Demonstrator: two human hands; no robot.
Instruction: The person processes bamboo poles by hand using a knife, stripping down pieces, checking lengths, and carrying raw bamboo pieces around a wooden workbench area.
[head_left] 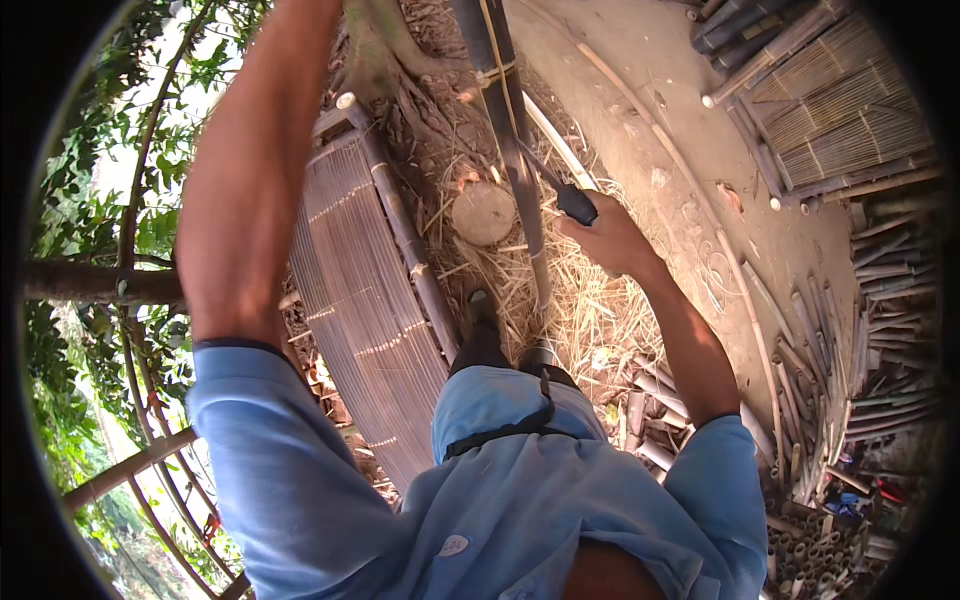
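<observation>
My right hand (606, 238) is closed around the black handle of a knife (576, 204). Its narrow blade angles up and left, reaching a dark bamboo pole (497, 105); whether it cuts in or only touches, I cannot tell. The pole stands steeply in front of me, with a pale line along its length and a light node band near the top. Its lower end comes down among straw-like shavings (585, 300) by my feet. My left arm (240, 190) stretches forward past the upper edge, so the left hand is out of sight.
A slatted bamboo bench (365, 270) runs along my left. Just beyond my feet sits a round wood stump (483, 213), near tree roots. A long thin pole (690, 190) lies on the ground at right. Cut bamboo (890, 310) is stacked at far right, below another slatted bench (840, 110).
</observation>
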